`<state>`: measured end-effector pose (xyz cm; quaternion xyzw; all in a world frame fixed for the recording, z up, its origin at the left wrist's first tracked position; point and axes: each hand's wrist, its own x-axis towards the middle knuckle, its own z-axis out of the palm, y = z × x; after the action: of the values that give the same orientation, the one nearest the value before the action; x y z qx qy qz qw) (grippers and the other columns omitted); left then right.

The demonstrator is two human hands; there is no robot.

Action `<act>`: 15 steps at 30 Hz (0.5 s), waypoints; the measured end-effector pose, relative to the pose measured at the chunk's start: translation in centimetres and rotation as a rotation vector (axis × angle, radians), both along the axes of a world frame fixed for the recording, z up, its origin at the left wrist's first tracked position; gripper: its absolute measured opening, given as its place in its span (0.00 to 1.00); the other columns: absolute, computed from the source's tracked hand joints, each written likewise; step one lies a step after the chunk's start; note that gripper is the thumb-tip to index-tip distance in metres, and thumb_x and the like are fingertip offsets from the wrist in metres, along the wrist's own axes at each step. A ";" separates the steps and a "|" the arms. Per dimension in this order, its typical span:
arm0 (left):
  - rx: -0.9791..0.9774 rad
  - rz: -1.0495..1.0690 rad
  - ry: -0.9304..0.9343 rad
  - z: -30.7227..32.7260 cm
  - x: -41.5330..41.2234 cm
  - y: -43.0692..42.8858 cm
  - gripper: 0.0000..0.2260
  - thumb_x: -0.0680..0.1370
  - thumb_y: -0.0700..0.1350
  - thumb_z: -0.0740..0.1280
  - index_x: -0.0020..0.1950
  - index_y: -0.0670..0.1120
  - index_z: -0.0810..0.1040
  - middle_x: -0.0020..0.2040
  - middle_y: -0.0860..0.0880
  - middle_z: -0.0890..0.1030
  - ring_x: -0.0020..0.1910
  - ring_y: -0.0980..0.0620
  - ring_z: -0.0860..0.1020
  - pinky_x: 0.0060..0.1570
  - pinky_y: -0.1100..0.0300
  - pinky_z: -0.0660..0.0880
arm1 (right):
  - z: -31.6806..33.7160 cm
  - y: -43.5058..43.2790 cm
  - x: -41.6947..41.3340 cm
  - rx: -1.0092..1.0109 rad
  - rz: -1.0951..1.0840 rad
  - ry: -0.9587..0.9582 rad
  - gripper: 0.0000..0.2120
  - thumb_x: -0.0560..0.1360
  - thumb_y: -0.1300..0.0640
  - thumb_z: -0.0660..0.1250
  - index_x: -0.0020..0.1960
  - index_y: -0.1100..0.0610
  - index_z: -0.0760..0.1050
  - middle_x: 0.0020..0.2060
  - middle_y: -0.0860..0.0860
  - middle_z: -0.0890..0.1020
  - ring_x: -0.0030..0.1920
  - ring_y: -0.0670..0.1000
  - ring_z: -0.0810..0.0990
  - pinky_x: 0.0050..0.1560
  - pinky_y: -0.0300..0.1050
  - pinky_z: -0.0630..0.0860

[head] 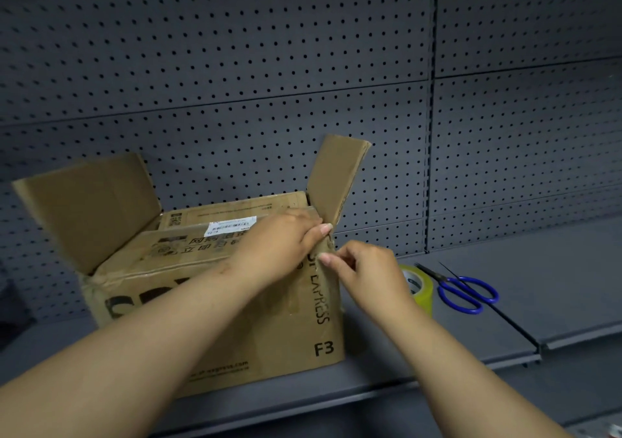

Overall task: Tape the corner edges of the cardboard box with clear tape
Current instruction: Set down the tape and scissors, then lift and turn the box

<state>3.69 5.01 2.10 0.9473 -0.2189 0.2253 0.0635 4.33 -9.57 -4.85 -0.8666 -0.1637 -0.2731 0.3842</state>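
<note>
head view: left hand [279, 245] and right hand [370, 271] pinch box [289, 333] corner; grey shelf [555, 286], pegboard wall [235, 67].

A dark grey metal shelf [555, 269] carries three things: a brown cardboard box [286, 336] — just right, a yellowish roll of clear tape [420, 286] — then blue-handled scissors [446, 280].
</note>
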 end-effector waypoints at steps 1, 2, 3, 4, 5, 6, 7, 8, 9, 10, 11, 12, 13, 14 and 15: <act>-0.013 0.003 -0.001 0.0 0.0 0.0 0.19 0.80 0.55 0.53 0.53 0.47 0.80 0.53 0.49 0.81 0.52 0.51 0.77 0.52 0.53 0.74 | 0.5 -0.2 0.1 -0.022 0.005 -0.009 0.14 0.73 0.41 0.63 0.36 0.50 0.71 0.30 0.46 0.75 0.34 0.47 0.72 0.35 0.42 0.64; -0.030 0.006 -0.002 -0.1 -0.1 0.0 0.19 0.80 0.55 0.53 0.51 0.47 0.80 0.51 0.49 0.81 0.50 0.50 0.77 0.50 0.53 0.74 | 1.0 -0.4 0.3 -0.035 0.017 -0.027 0.14 0.73 0.42 0.61 0.35 0.49 0.70 0.30 0.46 0.74 0.34 0.48 0.72 0.35 0.42 0.64; -0.045 0.010 -0.003 -0.1 -0.2 -0.1 0.20 0.80 0.56 0.52 0.50 0.47 0.80 0.50 0.49 0.81 0.50 0.49 0.77 0.49 0.53 0.73 | 1.3 -0.4 0.4 -0.056 0.033 -0.058 0.13 0.75 0.44 0.61 0.35 0.50 0.70 0.31 0.47 0.75 0.35 0.50 0.73 0.35 0.42 0.64; -0.052 0.016 -0.002 -0.1 -0.2 -0.1 0.21 0.80 0.56 0.51 0.51 0.48 0.80 0.50 0.49 0.81 0.50 0.49 0.77 0.49 0.54 0.73 | 1.6 -0.4 0.5 -0.093 0.045 -0.107 0.13 0.76 0.47 0.61 0.36 0.52 0.72 0.32 0.50 0.77 0.36 0.52 0.74 0.36 0.42 0.63; -0.051 0.024 -0.001 0.0 -0.3 -0.1 0.21 0.80 0.57 0.51 0.52 0.48 0.80 0.51 0.48 0.81 0.51 0.50 0.77 0.50 0.54 0.73 | 1.7 -0.2 0.7 -0.134 0.050 -0.159 0.12 0.77 0.50 0.61 0.38 0.54 0.74 0.33 0.54 0.79 0.37 0.55 0.75 0.37 0.42 0.62; -0.044 0.032 0.002 0.0 -0.3 -0.1 0.21 0.80 0.57 0.50 0.53 0.48 0.80 0.52 0.49 0.81 0.51 0.50 0.77 0.51 0.54 0.73 | 1.7 0.0 0.8 -0.163 0.051 -0.200 0.12 0.77 0.52 0.61 0.40 0.57 0.75 0.35 0.56 0.80 0.38 0.56 0.76 0.37 0.42 0.62; -0.037 0.038 0.007 0.0 -0.3 -0.2 0.21 0.80 0.57 0.50 0.54 0.49 0.80 0.53 0.49 0.81 0.52 0.50 0.77 0.51 0.55 0.73 | 1.6 0.1 0.9 -0.171 0.050 -0.222 0.12 0.77 0.52 0.60 0.41 0.58 0.75 0.36 0.57 0.80 0.39 0.56 0.77 0.37 0.42 0.62; -0.032 0.042 0.010 0.0 -0.4 -0.3 0.22 0.79 0.58 0.50 0.54 0.49 0.79 0.53 0.49 0.81 0.51 0.51 0.77 0.51 0.56 0.73 | 1.4 0.0 0.9 -0.159 0.053 -0.228 0.13 0.77 0.52 0.60 0.41 0.59 0.74 0.37 0.57 0.80 0.39 0.56 0.77 0.37 0.42 0.62; -0.032 0.047 0.005 -0.1 -0.4 -0.4 0.22 0.79 0.58 0.49 0.54 0.49 0.79 0.53 0.49 0.81 0.51 0.51 0.77 0.50 0.57 0.72 | 1.0 -0.1 0.9 -0.134 0.060 -0.219 0.14 0.78 0.50 0.59 0.41 0.59 0.74 0.37 0.56 0.80 0.39 0.56 0.77 0.37 0.42 0.62; -0.034 0.055 -0.006 -0.2 -0.5 -0.6 0.23 0.79 0.59 0.49 0.55 0.49 0.79 0.54 0.49 0.81 0.51 0.51 0.77 0.50 0.58 0.72 | 0.5 -0.4 0.9 -0.103 0.071 -0.197 0.15 0.78 0.48 0.57 0.40 0.58 0.72 0.36 0.55 0.78 0.38 0.56 0.76 0.37 0.43 0.63; -0.031 0.072 -0.017 -0.2 -0.6 -0.8 0.24 0.78 0.60 0.48 0.57 0.50 0.79 0.55 0.50 0.80 0.52 0.52 0.77 0.50 0.58 0.72 | -0.3 -0.6 0.9 -0.078 0.087 -0.159 0.16 0.77 0.45 0.56 0.40 0.56 0.71 0.35 0.53 0.77 0.38 0.55 0.75 0.36 0.43 0.63; -0.017 0.096 -0.022 -0.4 -0.7 -1.0 0.26 0.77 0.62 0.47 0.58 0.50 0.78 0.57 0.51 0.80 0.53 0.52 0.77 0.50 0.58 0.72 | -1.3 -0.9 0.8 -0.078 0.096 -0.107 0.17 0.76 0.42 0.55 0.39 0.55 0.69 0.35 0.51 0.75 0.37 0.53 0.74 0.36 0.44 0.64; 0.009 0.128 -0.020 -0.5 -0.8 -1.1 0.30 0.75 0.65 0.44 0.60 0.51 0.76 0.59 0.51 0.78 0.54 0.53 0.76 0.51 0.58 0.74 | -2.4 -1.1 0.7 -0.110 0.096 -0.051 0.18 0.75 0.39 0.55 0.39 0.53 0.68 0.35 0.49 0.74 0.37 0.53 0.73 0.36 0.45 0.65; 0.048 0.164 -0.017 -0.6 -0.9 -1.3 0.33 0.73 0.68 0.42 0.62 0.51 0.74 0.60 0.52 0.77 0.55 0.53 0.76 0.51 0.56 0.76 | -3.5 -1.3 0.6 -0.165 0.090 0.001 0.20 0.74 0.36 0.54 0.39 0.53 0.67 0.35 0.49 0.75 0.37 0.52 0.74 0.36 0.45 0.67; 0.094 0.203 -0.017 -0.8 -0.9 -1.5 0.36 0.71 0.70 0.40 0.64 0.51 0.73 0.61 0.52 0.76 0.56 0.52 0.76 0.49 0.55 0.77 | -4.6 -1.4 0.6 -0.219 0.088 0.043 0.20 0.73 0.35 0.54 0.39 0.52 0.67 0.37 0.50 0.76 0.39 0.53 0.75 0.36 0.45 0.67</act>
<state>2.79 3.48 1.29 0.9646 -0.1329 0.2279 -0.0061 4.90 -10.96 -9.47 -0.9011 -0.2222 -0.2175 0.3022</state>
